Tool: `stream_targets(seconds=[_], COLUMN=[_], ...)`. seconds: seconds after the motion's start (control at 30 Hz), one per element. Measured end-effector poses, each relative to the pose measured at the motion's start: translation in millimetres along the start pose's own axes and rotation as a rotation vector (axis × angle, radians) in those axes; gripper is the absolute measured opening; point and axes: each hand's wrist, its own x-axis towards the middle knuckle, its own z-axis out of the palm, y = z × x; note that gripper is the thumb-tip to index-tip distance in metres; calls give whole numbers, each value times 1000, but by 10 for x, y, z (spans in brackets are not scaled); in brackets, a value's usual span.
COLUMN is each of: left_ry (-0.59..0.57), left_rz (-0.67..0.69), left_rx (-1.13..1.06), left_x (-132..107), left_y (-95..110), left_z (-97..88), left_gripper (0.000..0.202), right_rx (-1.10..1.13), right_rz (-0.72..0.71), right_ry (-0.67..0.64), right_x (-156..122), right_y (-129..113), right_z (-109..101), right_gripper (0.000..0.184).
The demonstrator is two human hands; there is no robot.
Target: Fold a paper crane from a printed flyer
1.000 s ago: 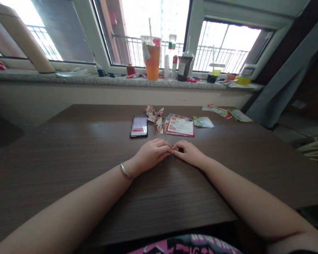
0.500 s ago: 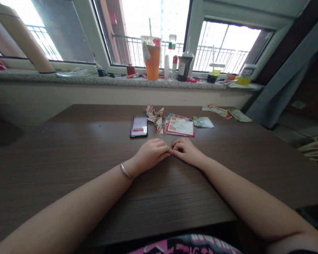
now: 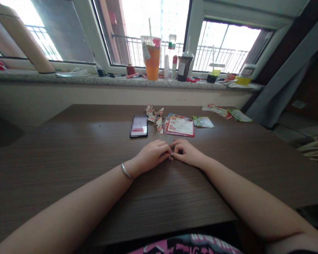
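Observation:
Both hands meet low over the brown table (image 3: 100, 197), thumbs and fingertips pinched together. My left hand (image 3: 155, 153), with a silver bangle (image 3: 125, 171) on its wrist, is closed on a small, patterned, folded piece of paper (image 3: 171, 158). Most of that piece is hidden by the fingers; only a reddish, dark-flecked bit sticks out below the thumbs. My right hand (image 3: 187, 151) pinches the same piece from the other side. Just beyond the hands lie striped folded-paper shapes (image 3: 155, 118) and a stack of red-edged printed sheets (image 3: 180, 126).
A phone (image 3: 139, 126) lies left of the paper shapes. Farther right are green-edged cards (image 3: 203, 122) and more printed slips (image 3: 219, 111). On the windowsill (image 3: 87, 80) stand an orange drink cup (image 3: 152, 58), a dark drink cup (image 3: 184, 67) and several small items.
The fingertips have shifted slightly, and more of the small folded paper now shows below the thumbs. Everything else on the table stays put.

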Motion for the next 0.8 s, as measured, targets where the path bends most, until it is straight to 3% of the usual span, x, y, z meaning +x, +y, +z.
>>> stream_targets(seconds=[0.23, 0.43, 0.8], left_ry=[3, 19, -12], left_rz=[42, 129, 165], left_rx=[33, 116, 297], left_x=[12, 17, 12], left_y=[-14, -1, 54], left_z=[-18, -45, -39], left_gripper=[12, 15, 18], right_rx=[-76, -78, -92], right_rz=[106, 111, 91], right_ry=[-8, -10, 36], right_x=[-7, -19, -13], right_y=[3, -15, -16], right_z=[20, 17, 28], right_gripper=[19, 21, 21])
